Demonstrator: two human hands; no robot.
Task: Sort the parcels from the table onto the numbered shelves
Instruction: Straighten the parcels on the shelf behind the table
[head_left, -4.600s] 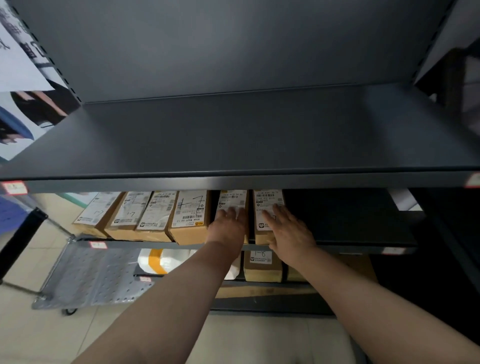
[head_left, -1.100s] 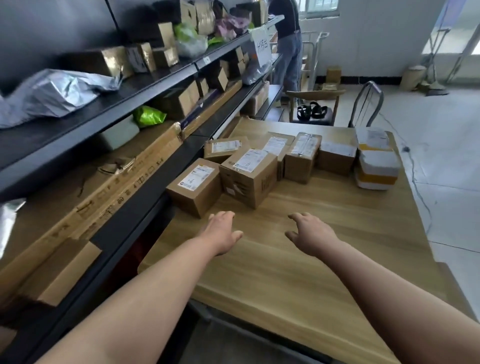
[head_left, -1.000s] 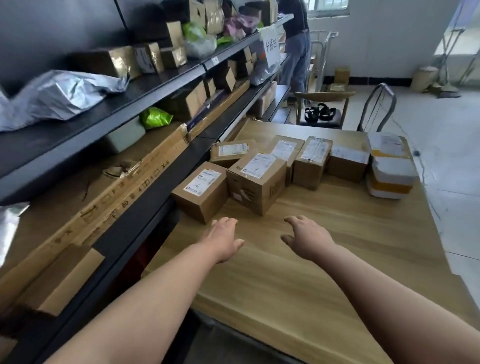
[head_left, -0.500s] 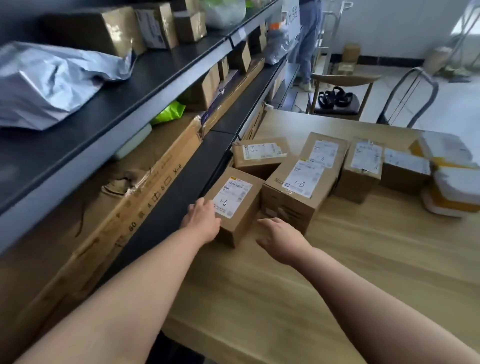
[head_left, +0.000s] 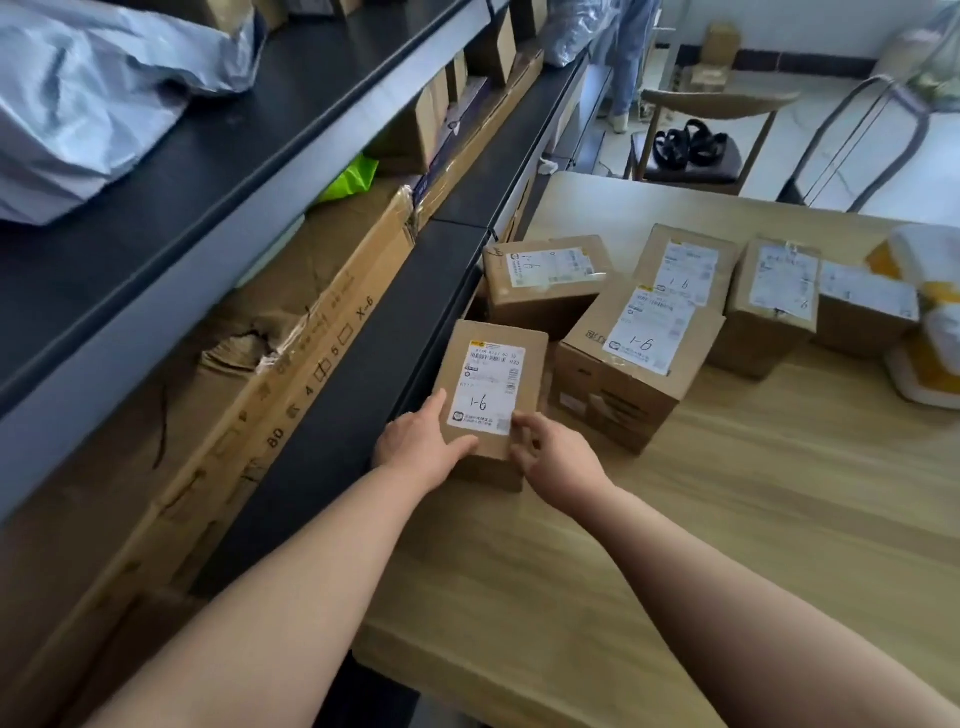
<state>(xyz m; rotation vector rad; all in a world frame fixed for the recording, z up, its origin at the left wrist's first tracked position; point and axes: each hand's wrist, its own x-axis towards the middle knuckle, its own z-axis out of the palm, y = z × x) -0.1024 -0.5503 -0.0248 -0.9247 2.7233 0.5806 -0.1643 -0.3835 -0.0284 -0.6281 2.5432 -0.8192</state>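
Left hand and right hand are gripping the near corners of the parcel marked 1-6, located at the table edge, just beside the black shelf.

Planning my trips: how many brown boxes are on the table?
6: one box in left hand and right hand, one behind it, big one beside, three farther right. Others may be hidden.

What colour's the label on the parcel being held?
White, black print and handwritten 1-6. The label on the parcel shows best in head view.
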